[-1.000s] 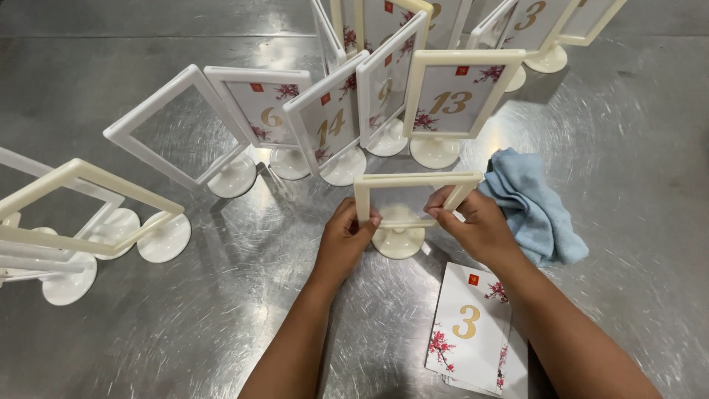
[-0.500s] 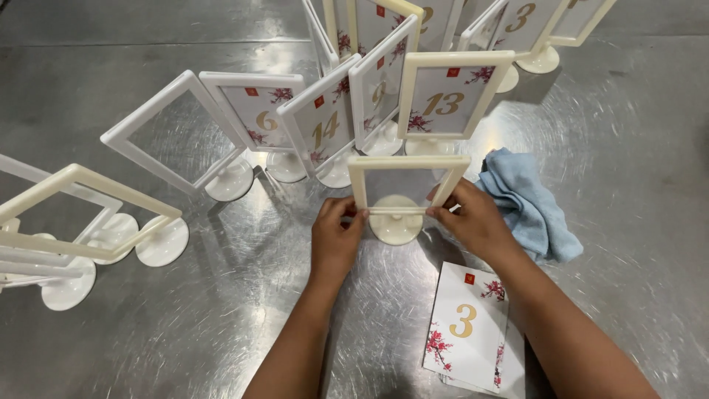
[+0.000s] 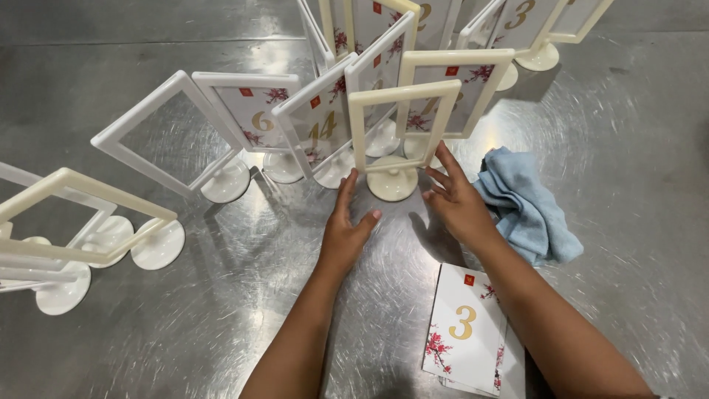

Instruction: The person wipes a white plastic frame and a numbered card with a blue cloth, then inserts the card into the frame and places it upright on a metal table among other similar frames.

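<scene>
Head view: I am looking down at both forearms reaching forward over a brushed metal table [image 3: 148, 347]. My left hand [image 3: 347, 229] is lying flat and released, fingers stretched forward, its fingertips just short of the round base of an empty cream frame stand [image 3: 399, 133], which is standing upright near the middle of the table. My right hand [image 3: 454, 199] is also open and holding nothing, fingers spread, with the fingertips [image 3: 442, 151] at the frame's lower right corner; I cannot tell whether they are touching it.

A crumpled blue cloth [image 3: 528, 203] is lying just beside my right wrist, toward the table's right edge. A stack of floral number cards [image 3: 469, 332] is resting near the front edge, partly under my right forearm. More framed number stands [image 3: 317, 122] are crowding behind the empty one toward the far edge, and several empty white frames [image 3: 159, 133] are leaning along the left edge. The steel surface is reflecting overhead light in swirled scuffs.
</scene>
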